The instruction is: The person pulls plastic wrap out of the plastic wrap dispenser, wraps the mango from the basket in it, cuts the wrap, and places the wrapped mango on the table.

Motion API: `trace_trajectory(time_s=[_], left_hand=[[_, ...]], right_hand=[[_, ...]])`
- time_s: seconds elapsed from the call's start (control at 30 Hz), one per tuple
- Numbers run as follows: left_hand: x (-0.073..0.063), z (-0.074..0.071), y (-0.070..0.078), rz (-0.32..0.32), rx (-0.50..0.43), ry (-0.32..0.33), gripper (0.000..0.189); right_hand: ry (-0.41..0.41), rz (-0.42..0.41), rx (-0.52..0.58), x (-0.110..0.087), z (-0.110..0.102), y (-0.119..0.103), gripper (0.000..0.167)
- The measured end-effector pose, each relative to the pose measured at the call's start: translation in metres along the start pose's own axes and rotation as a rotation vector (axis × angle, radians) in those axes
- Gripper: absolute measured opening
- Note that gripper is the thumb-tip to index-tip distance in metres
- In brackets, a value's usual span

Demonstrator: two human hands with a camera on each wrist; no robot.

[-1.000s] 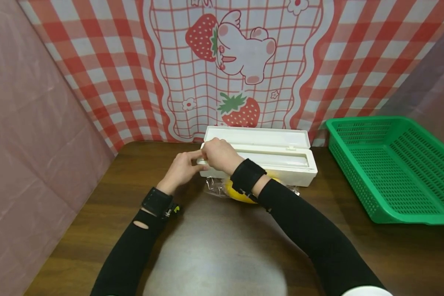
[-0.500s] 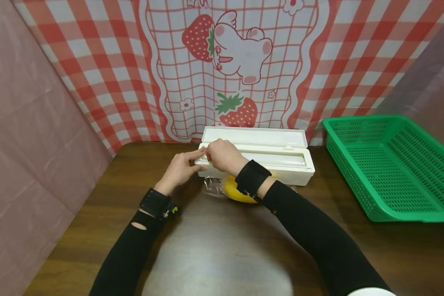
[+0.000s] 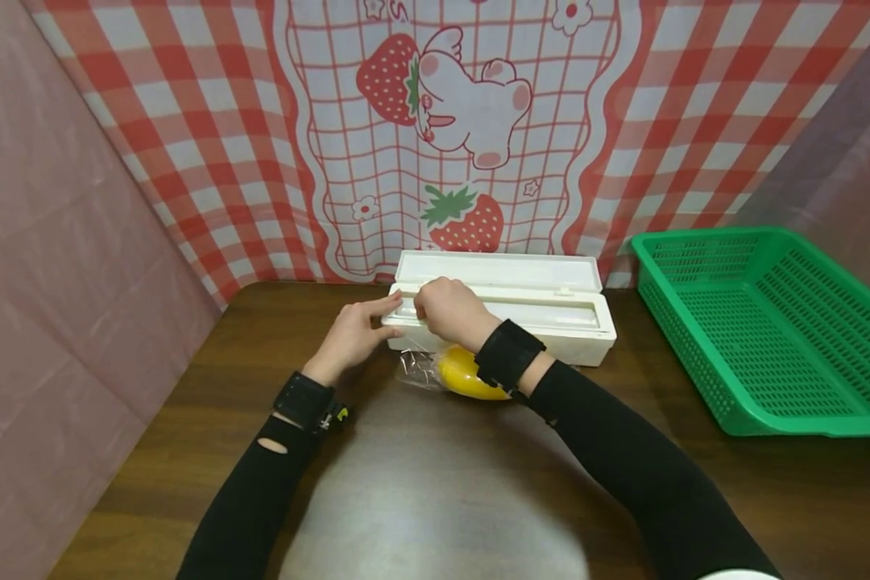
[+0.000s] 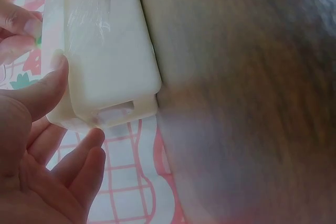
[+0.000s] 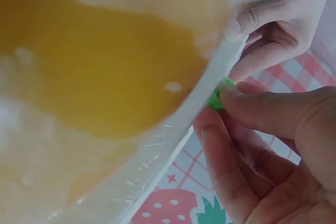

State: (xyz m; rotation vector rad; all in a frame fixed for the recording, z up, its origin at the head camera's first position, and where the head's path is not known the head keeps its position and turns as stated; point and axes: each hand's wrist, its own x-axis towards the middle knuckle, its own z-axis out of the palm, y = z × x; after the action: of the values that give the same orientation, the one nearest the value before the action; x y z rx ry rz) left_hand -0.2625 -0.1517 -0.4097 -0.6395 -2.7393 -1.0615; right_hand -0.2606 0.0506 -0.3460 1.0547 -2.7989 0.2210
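A long white cling film dispenser [image 3: 580,348] stands at the back of the table, its lid [image 3: 511,270] raised. My left hand [image 3: 351,334] grips its left end, thumb on the front edge and fingertips at the end face in the left wrist view. My right hand [image 3: 455,312] is over the dispenser's left part. In the right wrist view its thumb and fingers pinch a small green slider [image 5: 216,98] at the dispenser's edge. Before the box lies a smooth yellow rounded object [image 3: 467,377] under clear cling film [image 3: 416,369], partly hidden by my right wrist.
A green plastic basket [image 3: 739,407] with perforated walls stands at the right on the brown wooden table [image 3: 435,483]. Behind the dispenser hangs a red-and-white checked cloth [image 3: 210,145] with strawberry prints. A pink cloth [image 3: 58,242] hangs along the left side.
My right hand has slid a little to the right along the dispenser, away from my left hand. The left hand keeps its place at the left end.
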Motion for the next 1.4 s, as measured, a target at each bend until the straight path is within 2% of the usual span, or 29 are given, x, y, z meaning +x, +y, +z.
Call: trace_trajectory(time_s=[0.93, 1.4], left_hand=[[-0.002, -0.001, 0.002, -0.008, -0.011, -0.008, 0.054], [-0.001, -0.001, 0.002, -0.008, 0.008, -0.013, 0.054]], right_hand=[[0.010, -0.013, -0.014, -0.008, -0.001, 0.003, 0.013], [0.000, 0.009, 0.008, -0.012, -0.001, 0.008, 0.014]])
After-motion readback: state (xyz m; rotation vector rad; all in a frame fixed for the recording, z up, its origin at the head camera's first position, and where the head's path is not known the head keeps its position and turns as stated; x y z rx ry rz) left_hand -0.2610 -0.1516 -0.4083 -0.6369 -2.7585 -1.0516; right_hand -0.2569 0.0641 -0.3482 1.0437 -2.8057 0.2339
